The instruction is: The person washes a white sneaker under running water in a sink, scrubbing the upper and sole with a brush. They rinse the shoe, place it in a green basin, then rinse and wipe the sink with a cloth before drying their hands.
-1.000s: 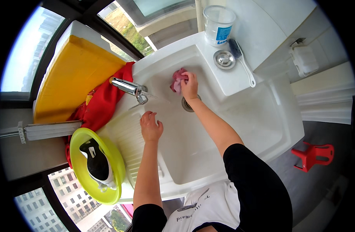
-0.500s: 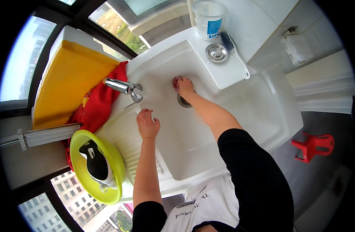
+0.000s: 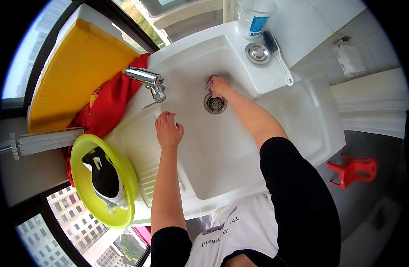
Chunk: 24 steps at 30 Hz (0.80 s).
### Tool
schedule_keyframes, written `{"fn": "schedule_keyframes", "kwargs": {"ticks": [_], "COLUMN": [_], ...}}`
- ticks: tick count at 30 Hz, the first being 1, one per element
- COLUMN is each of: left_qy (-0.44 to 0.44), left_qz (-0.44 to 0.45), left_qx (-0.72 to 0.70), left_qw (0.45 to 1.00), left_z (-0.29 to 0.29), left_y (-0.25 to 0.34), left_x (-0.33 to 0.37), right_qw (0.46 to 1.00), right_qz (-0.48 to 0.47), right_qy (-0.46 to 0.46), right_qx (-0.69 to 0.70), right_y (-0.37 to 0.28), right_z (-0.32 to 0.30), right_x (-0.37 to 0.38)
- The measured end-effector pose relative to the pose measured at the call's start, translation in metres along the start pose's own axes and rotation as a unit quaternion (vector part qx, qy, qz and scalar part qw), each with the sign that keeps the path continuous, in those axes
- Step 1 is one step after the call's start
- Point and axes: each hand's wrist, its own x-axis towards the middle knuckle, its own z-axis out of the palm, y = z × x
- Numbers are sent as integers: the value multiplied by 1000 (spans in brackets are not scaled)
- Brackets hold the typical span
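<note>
My right hand is closed on a pinkish-purple cloth and presses it to the basin floor of the white sink. The cloth lies just beyond the round metal drain, and part of it is hidden under the fingers. On the left, my left hand rests on the basin's edge beside the ridged washboard. It is empty, its fingers loosely spread. A chrome faucet juts in from the left, with a faint stream of water at its spout.
A lime-green basin holding a black-and-white shoe-like item stands at the left. On the back ledge are a clear bucket, a metal drain lid and a brush. A red stool is on the floor at right.
My right hand has shifted slightly with the cloth, so the whole drain now shows. My left hand stays about where it was. The whole view has tilted a little.
</note>
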Motion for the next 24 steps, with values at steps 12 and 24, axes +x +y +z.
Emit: {"fn": "schedule_keyframes", "kwargs": {"ticks": [12, 24], "left_qy": [14, 7], "left_qz": [20, 6], "left_qx": [16, 22], "left_qw": [1000, 1000], "left_z": [2, 6], "left_y": [-1, -2], "left_x": [9, 7], "right_qw": [925, 980], "right_qz": [-119, -132], "right_qy": [187, -92], "right_qx": [308, -114], "right_y": [-38, -3], "right_z": [100, 148], "right_x": [10, -76]}}
